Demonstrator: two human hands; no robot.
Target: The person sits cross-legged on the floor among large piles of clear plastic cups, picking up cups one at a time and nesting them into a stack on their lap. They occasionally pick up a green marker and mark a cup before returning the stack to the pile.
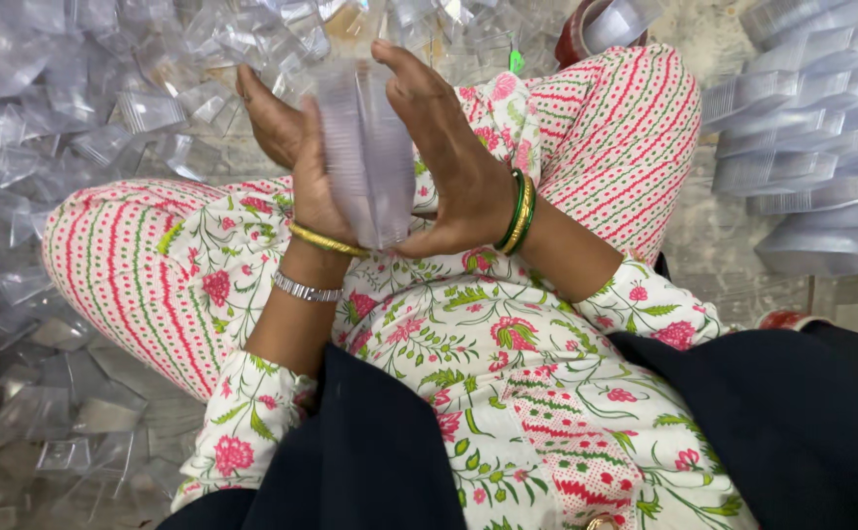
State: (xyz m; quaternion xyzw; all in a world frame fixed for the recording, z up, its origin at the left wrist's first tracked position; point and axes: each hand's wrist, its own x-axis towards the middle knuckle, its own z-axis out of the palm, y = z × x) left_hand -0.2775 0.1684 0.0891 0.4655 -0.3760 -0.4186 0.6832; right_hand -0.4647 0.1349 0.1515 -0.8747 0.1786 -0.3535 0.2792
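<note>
– What's nearest?
– Over the lap, the left hand (296, 162) and right hand (448, 167) press a clear plastic box (365, 162) between them, fingers closed against its sides.
– Beyond?
– Loose clear plastic pieces (76, 108) on the floor, stacked ones (811, 128) right.

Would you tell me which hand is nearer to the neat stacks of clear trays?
Right. The right hand is on the side toward the tray stacks; the left hand is farther, beyond the clear piece both hold.

1. Loose clear plastic pieces (76, 128) heaped over the floor on the left.
2. Stacked clear plastic trays (811, 147) on the right.
3. A tape roll (586, 29) at the top.
</note>
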